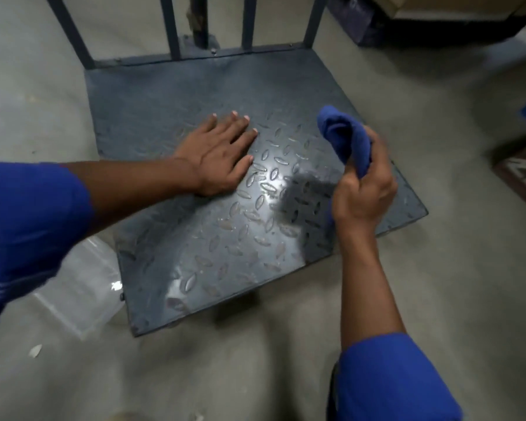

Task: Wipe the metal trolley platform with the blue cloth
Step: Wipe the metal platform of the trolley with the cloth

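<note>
left hand flat on platform, cloth to its right

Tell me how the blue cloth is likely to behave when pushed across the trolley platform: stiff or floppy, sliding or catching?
Probably floppy: the blue cloth bunches and folds in the right hand gripping it. It may drag slightly, since the trolley platform has raised tread ridges, though its glossy shine suggests mostly easy sliding.

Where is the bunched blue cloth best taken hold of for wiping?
Probably at its gathered lower end, from the near right side, where the right hand holds it. The bunched blue cloth stands up as a loose roll, leaving its upper end free to press onto the grey chequer-plate metal trolley platform.
</note>
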A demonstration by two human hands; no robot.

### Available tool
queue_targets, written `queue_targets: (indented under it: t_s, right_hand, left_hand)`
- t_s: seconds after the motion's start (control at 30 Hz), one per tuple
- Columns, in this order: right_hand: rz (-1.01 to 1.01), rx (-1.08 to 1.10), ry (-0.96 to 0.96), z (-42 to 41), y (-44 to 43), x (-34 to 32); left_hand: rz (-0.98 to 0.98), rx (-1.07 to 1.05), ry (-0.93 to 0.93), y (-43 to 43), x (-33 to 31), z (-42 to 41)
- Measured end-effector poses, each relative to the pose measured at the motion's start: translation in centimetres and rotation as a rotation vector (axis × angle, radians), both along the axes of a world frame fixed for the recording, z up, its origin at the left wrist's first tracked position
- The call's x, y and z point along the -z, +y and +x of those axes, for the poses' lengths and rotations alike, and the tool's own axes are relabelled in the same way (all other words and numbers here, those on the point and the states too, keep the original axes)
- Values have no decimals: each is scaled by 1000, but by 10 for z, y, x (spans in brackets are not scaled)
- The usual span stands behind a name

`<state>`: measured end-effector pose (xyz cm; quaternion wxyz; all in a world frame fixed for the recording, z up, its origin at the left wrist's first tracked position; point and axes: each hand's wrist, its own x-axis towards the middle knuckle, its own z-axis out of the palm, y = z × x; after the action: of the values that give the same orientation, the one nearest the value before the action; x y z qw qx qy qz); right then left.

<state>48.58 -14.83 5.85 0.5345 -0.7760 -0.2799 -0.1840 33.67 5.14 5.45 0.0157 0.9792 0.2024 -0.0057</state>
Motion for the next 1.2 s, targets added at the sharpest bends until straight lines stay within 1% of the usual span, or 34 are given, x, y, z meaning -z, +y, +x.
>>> queue_targets:
  t_s: [0.17,0.2,0.3,0.33,0.37,0.5,0.77,1.0,1.07,1.2]
  right_hand:
    - [-233,123,30,78,21,-12]
    - [-333,113,63,91,24,-12]
    - [-844,-62,290,113,35,-2]
    - [-945,-117,347,117,37,2]
    - [-989,-139,360,120,41,5]
    - [-937,-157,327,138,70,5]
    - [-959,-238,246,190,162,13]
    - [-874,-159,187,222,231,17]
    - [-873,-174,193,231,240,18]
    - [-839,-199,278,240,243,13]
  left_hand:
    - [-133,-219,-81,-28,4,57]
    - [-149,-244,-94,-30,7,67]
    - [-173,-284,-135,-28,15,90]
    - [-179,-285,-141,-24,18,96]
    - [-181,-284,-145,-20,20,101]
    - [-153,-265,-132,4,25,124]
    - [-122,-271,-114,30,27,178]
    - [-107,-375,-125,49,29,233]
    - [-103,-380,-116,49,30,237]
    - [-108,-384,-111,50,29,238]
